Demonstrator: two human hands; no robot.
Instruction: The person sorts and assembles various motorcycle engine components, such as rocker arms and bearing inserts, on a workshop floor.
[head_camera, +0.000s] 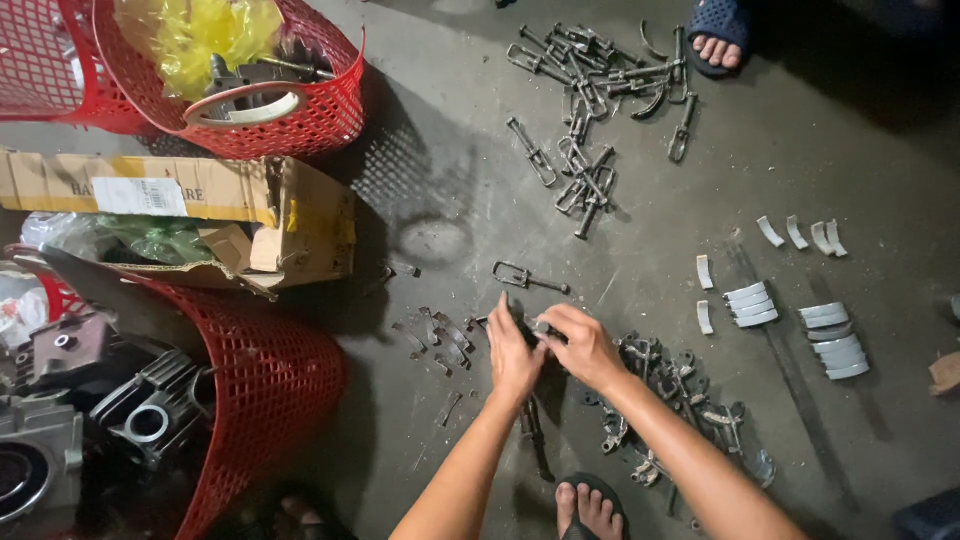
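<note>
Nearest the camera, a sandalled foot (592, 508) rests on the grey concrete floor (440, 130) between two bare forearms; above it the left hand (514, 352) and right hand (585, 345) meet, fingertips drawn together and pinched on a small dark metal part (541, 327) held just off the floor, roughly at the middle of the scene; its exact shape is too small to tell; judging by how things lie, the sorting looks partly through; to the left of the hands a short row of small dark pieces (437, 342) lies set out one beside another; to the right, just beside the right forearm, a loose heap of grimy linked parts (672, 400) remains in a tangle, which suggests a fair share is left to handle; a single metal clip (525, 277) lies alone just beyond the hands; farther off, a larger pile of similar metal clips (590, 90) spreads near another person's sandalled foot (718, 38); at the right, pale curved shells (790, 310) lie in neat stacks and single pieces, well apart from the hands; at the left stand red mesh baskets (290, 390), the near one holding engine castings (120, 400), with a torn cardboard box (250, 220) between near and far baskets
</note>
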